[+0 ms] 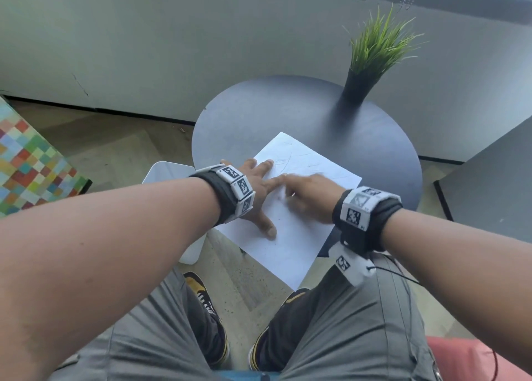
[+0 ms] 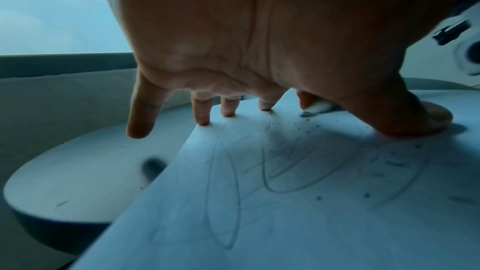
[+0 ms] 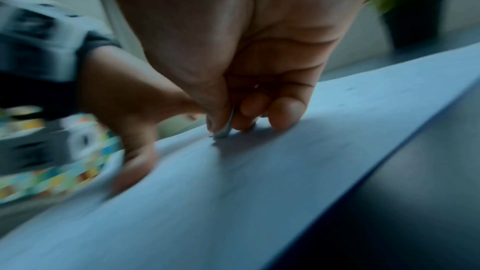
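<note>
left hand [image 1: 257, 192]: fingers spread flat, pressing paper [image 1: 299, 236] near its 9 o'clock edge | right hand [image 1: 312, 192]: curled, pinching eraser [image 3: 225, 128] against mid-sheet, blurred | paper: table [image 1: 259, 116] 6 o'clock, overhanging near rim, pencil scribbles and crumbs on it | plant [image 1: 374, 52]: table 1 o'clock

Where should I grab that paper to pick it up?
Pinch the paper by its near corner, coming from the person's side. That corner juts past the table edge, so you can reach under it. Elsewhere it lies flat, and the left hand presses it down.
</note>
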Demonstrator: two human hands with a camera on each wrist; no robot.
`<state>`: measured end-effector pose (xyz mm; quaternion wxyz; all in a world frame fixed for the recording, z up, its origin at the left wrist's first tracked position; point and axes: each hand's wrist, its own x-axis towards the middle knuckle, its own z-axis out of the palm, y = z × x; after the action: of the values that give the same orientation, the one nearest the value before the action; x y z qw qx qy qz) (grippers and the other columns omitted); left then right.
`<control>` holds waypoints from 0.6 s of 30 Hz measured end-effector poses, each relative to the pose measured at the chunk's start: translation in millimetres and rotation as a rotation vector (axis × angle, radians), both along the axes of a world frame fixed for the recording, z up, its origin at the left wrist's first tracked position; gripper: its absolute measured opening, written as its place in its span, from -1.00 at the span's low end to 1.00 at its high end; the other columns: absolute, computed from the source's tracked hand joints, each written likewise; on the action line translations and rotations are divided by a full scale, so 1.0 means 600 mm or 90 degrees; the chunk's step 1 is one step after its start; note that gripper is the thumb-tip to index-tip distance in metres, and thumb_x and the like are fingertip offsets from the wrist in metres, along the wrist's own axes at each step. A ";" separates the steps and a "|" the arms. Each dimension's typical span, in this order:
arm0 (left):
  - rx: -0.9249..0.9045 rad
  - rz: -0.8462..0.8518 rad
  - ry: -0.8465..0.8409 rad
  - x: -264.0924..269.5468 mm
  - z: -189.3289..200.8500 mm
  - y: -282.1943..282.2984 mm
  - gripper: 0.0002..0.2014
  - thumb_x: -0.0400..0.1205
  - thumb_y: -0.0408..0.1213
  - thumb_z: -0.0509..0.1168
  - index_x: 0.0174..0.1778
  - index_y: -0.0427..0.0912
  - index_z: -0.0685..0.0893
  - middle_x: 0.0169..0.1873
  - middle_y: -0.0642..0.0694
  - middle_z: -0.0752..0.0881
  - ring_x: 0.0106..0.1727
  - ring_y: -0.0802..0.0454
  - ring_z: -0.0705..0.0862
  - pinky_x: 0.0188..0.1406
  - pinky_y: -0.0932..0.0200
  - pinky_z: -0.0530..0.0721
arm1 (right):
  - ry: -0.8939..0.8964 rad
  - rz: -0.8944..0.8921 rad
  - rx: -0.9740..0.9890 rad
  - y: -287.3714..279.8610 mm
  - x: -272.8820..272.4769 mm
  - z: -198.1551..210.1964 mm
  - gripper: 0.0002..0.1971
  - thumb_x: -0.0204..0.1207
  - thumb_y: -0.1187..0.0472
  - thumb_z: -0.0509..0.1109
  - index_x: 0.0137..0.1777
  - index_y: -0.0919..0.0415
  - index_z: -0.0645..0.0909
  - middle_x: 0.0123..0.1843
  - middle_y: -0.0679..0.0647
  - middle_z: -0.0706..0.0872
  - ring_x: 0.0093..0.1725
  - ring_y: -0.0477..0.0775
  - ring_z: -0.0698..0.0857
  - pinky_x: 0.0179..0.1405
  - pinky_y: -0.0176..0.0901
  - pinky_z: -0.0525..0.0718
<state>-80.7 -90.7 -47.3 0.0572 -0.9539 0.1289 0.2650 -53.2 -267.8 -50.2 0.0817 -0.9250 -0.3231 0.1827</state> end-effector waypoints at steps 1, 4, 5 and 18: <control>0.003 0.004 0.003 -0.001 0.001 0.000 0.32 0.13 0.66 0.35 0.69 0.38 -0.27 0.75 0.01 -0.23 0.74 -0.20 -0.14 0.44 -0.59 0.27 | -0.017 -0.077 -0.009 -0.008 0.021 0.002 -0.83 0.60 0.03 0.23 0.10 0.04 0.52 -0.02 0.06 0.64 -0.01 0.19 0.61 -0.08 -0.07 0.54; 0.001 0.019 0.021 -0.002 0.004 -0.004 0.35 0.14 0.64 0.38 0.69 0.36 -0.30 0.75 0.02 -0.28 0.75 -0.19 -0.21 0.48 -0.61 0.21 | -0.057 -0.182 -0.036 -0.025 0.041 0.005 -0.79 0.62 -0.01 0.23 0.06 0.13 0.49 -0.04 0.16 0.63 0.01 0.26 0.62 -0.13 -0.07 0.54; -0.001 0.022 0.025 -0.002 0.006 -0.006 0.36 0.13 0.63 0.39 0.69 0.36 -0.30 0.75 0.01 -0.29 0.75 -0.20 -0.23 0.49 -0.61 0.19 | -0.060 -0.148 -0.022 -0.021 0.029 0.006 -0.78 0.63 0.01 0.22 0.09 0.15 0.48 -0.02 0.18 0.64 -0.01 0.24 0.61 -0.14 -0.06 0.52; 0.006 0.015 -0.001 -0.012 0.002 -0.018 0.36 0.09 0.68 0.35 0.72 0.19 -0.13 0.74 0.06 -0.30 0.73 -0.36 -0.08 0.38 -0.70 0.25 | -0.016 0.016 -0.001 -0.016 -0.018 -0.002 -0.83 0.64 0.06 0.20 0.05 0.15 0.47 -0.06 0.09 0.65 -0.08 0.17 0.57 -0.10 -0.02 0.55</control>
<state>-87.8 -101.8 -45.8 0.0587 -0.9553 0.1160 0.2655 -63.8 -277.5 -51.1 0.0744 -0.9233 -0.3352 0.1721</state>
